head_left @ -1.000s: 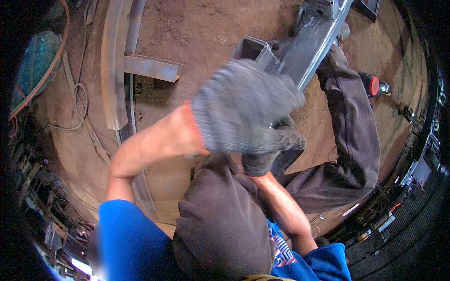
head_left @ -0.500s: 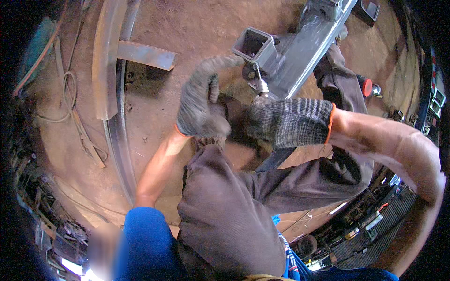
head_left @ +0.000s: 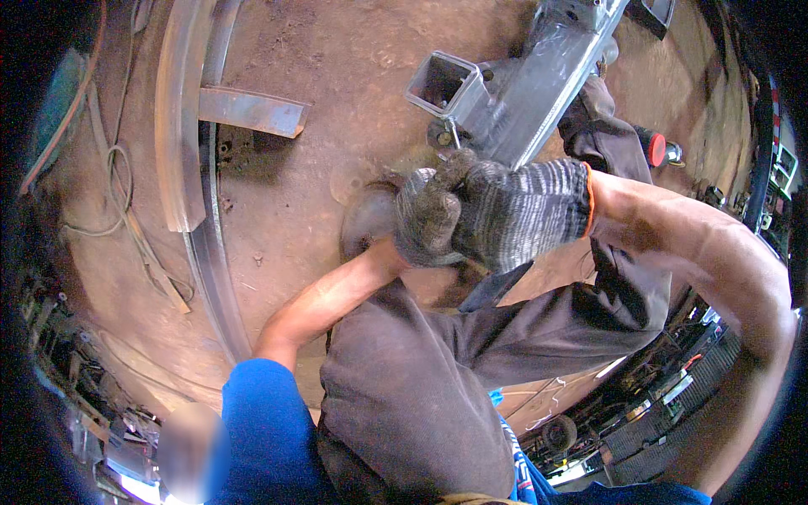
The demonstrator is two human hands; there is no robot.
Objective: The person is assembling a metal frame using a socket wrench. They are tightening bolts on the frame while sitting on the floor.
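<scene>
My right hand (head_left: pixel 526 210), in a grey-black knitted glove with an orange cuff edge, is closed round a hand tool with a thin metal shaft (head_left: pixel 455 133). Its body is hidden by the gloves, so its exact kind does not show. Fingers curled, my left hand (head_left: pixel 427 220) in a matching glove presses against the right one and also grips the tool. The shaft points at a small tab with a hole (head_left: pixel 438 135), below a short square tube (head_left: pixel 443 82). That tube is joined to a large grey steel beam (head_left: pixel 539 93) running to the upper right.
A rusty angle bar (head_left: pixel 179 118) with a short flat crosspiece (head_left: pixel 251 112) lies on the dirt floor at left. Beside it are a looped cable (head_left: pixel 122 181) and hoses. A red-ended cylindrical object (head_left: pixel 653 148) lies right of my foot. Assorted parts line the lower right.
My left hand has swung right and down from beside the square tube to join the right hand. The silver collar of the tool, visible before, is now covered by the gloves.
</scene>
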